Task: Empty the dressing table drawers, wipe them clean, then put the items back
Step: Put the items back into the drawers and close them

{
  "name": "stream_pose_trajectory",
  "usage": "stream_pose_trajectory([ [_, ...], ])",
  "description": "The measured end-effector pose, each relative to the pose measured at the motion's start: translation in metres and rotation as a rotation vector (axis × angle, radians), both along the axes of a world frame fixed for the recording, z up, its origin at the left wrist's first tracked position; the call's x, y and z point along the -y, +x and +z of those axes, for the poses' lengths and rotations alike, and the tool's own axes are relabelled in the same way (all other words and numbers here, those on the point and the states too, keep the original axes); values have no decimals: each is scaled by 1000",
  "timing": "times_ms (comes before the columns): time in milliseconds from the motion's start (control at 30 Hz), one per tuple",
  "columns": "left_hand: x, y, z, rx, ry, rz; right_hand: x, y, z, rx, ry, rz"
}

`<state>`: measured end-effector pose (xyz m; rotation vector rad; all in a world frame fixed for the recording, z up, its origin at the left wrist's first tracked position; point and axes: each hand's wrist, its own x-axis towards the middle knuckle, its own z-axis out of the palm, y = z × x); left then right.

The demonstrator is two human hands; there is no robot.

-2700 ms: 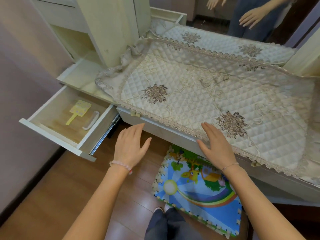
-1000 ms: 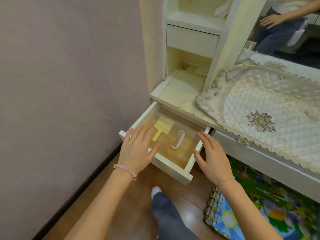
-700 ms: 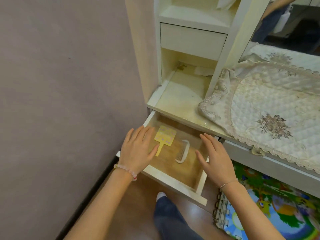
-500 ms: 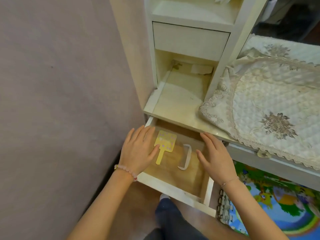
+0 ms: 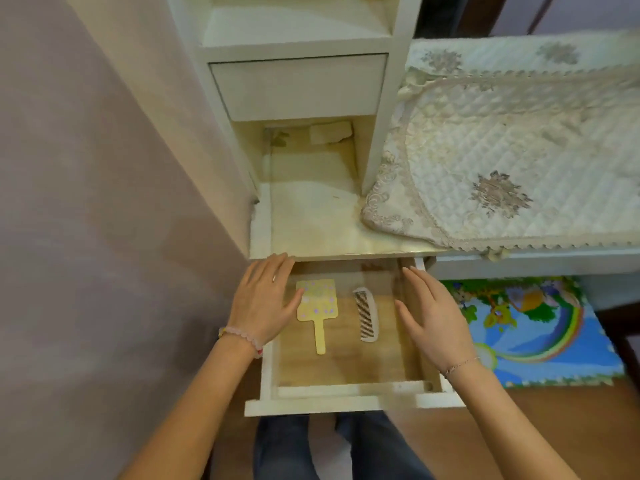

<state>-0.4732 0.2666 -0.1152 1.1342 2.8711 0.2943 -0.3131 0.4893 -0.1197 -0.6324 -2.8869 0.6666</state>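
The dressing table's lower drawer (image 5: 346,403) is pulled out below me, white-sided with a wooden bottom. Inside lie a yellow hand mirror (image 5: 318,306) with pale dots, handle toward me, and a white comb (image 5: 366,314) to its right. My left hand (image 5: 263,303) hovers over the drawer's left side with fingers straight, its thumb beside the mirror. My right hand (image 5: 433,317) is spread flat over the drawer's right side, holding nothing. A smaller closed drawer (image 5: 298,85) sits higher in the shelf unit.
A quilted lace-edged cloth (image 5: 502,161) covers the table top to the right. A pale folded rag (image 5: 330,132) lies at the back of the open niche. A purple wall (image 5: 86,202) stands close on the left. A colourful foam mat (image 5: 533,327) lies on the wooden floor.
I have shifted from the table's middle to stand square before the open drawer. Both hands have come down over it, left by the mirror, right by the comb.
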Motion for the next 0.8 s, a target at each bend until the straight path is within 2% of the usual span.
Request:
stream_pose_trajectory([
  [300,15,-61,-20,115,-105,-382,102,32,-16,-13,-101,-364],
  [533,5,-84,-35,160,-237,-434,168,60,-34,62,-289,-690],
  [667,0,-86,-40,242,-230,-442,192,65,-37,-140,-602,-934],
  [800,0,-87,-42,238,-224,-447,206,61,-51,-68,-953,-1031],
])
